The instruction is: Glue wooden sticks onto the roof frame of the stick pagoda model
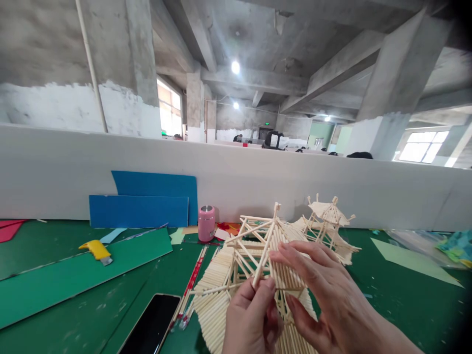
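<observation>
A pavilion model [214, 314] built of thin wooden sticks, with slatted sloping roofs, stands right in front of me. My left hand [252, 317] is closed in a pinch at the lower corner of its upper roof, thumb and forefinger on the end of a slanting stick. My right hand [328, 290] lies against the slatted panel to the right of that stick, fingers stretched out and thumb apart lower down. Both hands cover part of the lower roof. Left of the upper slats, the frame is bare crossed sticks. Behind my right hand stands a smaller stick pavilion [334, 214].
Left on the green table are a black phone [151, 322], a yellow cutter [96, 250], a green board [73, 280] and a bundle of sticks [193, 280]. A pink flask [207, 223] and blue boards [138, 211] stand by the white partition [55, 172]. Pale green paper [413, 260] lies right.
</observation>
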Tool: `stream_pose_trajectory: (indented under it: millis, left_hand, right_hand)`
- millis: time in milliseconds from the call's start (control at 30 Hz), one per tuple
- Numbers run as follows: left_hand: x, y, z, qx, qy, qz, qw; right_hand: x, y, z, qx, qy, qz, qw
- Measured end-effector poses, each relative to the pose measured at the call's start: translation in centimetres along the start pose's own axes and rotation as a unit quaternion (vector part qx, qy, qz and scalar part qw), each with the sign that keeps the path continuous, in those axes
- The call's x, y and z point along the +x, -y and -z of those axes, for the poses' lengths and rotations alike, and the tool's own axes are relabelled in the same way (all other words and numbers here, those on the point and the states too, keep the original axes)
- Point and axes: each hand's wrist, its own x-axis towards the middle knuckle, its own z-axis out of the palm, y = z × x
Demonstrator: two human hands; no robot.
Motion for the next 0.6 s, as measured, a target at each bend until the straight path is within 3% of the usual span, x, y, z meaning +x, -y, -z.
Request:
stream_pose_trajectory:
  millis: [600]
  left_hand:
    - [-0.13, -0.06, -0.02, 0.028, -0.020, -0.001, 0.999]
  right_hand:
    - [0.23, -0.01, -0.03, 0.020, 0.031, -0.020, 0.999]
